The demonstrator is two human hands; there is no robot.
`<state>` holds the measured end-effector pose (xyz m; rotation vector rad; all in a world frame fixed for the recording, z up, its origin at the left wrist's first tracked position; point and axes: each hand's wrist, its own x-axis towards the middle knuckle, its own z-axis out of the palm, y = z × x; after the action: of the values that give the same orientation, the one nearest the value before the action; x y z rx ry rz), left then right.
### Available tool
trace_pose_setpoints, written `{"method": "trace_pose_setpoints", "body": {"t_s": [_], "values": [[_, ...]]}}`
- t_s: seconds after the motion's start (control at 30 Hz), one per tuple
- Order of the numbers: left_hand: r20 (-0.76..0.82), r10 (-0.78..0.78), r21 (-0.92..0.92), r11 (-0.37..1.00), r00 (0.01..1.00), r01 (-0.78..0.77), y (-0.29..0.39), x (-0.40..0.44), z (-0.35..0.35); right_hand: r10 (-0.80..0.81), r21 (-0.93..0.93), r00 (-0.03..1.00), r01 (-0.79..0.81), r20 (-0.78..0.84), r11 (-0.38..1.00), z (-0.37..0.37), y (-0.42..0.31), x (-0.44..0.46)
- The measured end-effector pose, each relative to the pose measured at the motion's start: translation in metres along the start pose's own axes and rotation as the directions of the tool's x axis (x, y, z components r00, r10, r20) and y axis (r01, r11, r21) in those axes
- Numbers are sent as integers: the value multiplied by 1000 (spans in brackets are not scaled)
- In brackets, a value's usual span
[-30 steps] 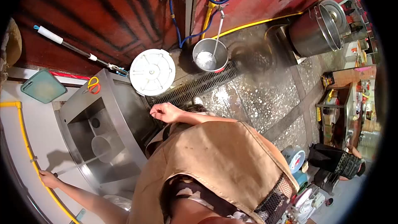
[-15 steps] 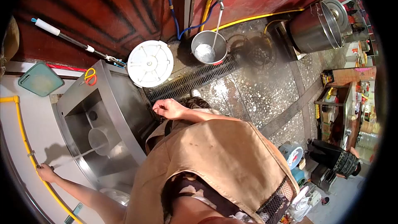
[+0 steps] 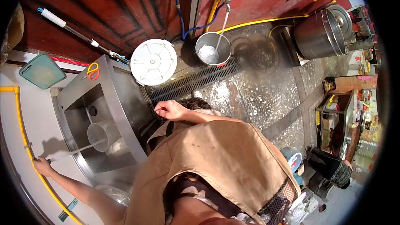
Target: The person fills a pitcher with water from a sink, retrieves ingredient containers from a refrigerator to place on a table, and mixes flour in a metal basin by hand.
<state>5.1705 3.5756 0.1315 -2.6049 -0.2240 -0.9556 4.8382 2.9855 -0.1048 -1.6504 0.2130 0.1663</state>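
Note:
My left hand (image 3: 43,166) is at the white wall on the left, its fingers round a dark tap (image 3: 49,161) beside the yellow pipe (image 3: 24,135). A stream of water runs from the tap into a translucent container (image 3: 99,135), which sits tilted in the steel sink (image 3: 118,114). My right hand (image 3: 171,110) hangs in front of the tan apron (image 3: 216,154), near the sink's right edge. Its fingers are curled in, and nothing shows in them. Scissors (image 3: 92,71) with yellow and red handles lie on the sink's upper end.
A white round lid (image 3: 153,61) and a metal pot (image 3: 213,48) taking water from a hose stand beside the floor drain (image 3: 196,79). A green board (image 3: 42,71) leans at the wall. Large steel pots (image 3: 318,35) are upper right; another person (image 3: 331,166) is lower right.
Both hands stay nearly where they were, and water still runs into the container. The view has shifted slightly. At lower right the other person has shifted slightly downward and left.

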Motion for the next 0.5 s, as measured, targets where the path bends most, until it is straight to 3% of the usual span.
{"method": "trace_pose_setpoints", "body": {"t_s": [0.5], "values": [[-28,-31,28,999,999,32,11,-4,-5,15,-6,1000,-15,6,1000,-11,4,5]]}}
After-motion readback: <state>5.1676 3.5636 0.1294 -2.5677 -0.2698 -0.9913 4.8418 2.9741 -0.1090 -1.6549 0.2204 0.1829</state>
